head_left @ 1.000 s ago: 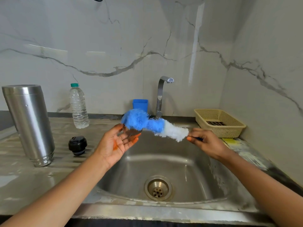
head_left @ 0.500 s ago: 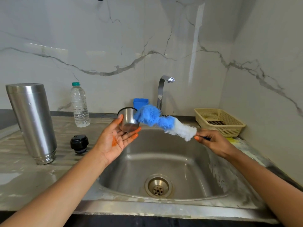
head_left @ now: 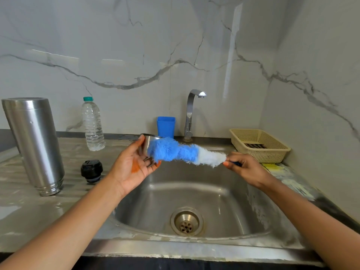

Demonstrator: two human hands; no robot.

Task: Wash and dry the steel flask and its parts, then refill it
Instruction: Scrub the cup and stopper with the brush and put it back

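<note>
Over the sink, my left hand [head_left: 134, 164] holds the flask's small steel cup [head_left: 146, 142] between thumb and fingers. My right hand [head_left: 245, 168] grips the handle of a blue and white bottle brush [head_left: 181, 152], whose blue head lies against the cup's side and hides most of it. The tall steel flask body [head_left: 34, 143] stands upside down on the wet counter at the left. Its black stopper [head_left: 91, 170] sits on the drainboard beside it.
A steel sink basin [head_left: 224, 201] with a drain lies below my hands, and a tap [head_left: 191, 114] stands behind it. A water bottle [head_left: 92, 124], a blue cup [head_left: 166, 126] and a beige basket [head_left: 259, 145] line the back. Marble walls close the back and right.
The steel cup, hidden behind the brush a second ago, has come up into view in my left hand. The brush head drew right off it, then moved back left against the cup.
</note>
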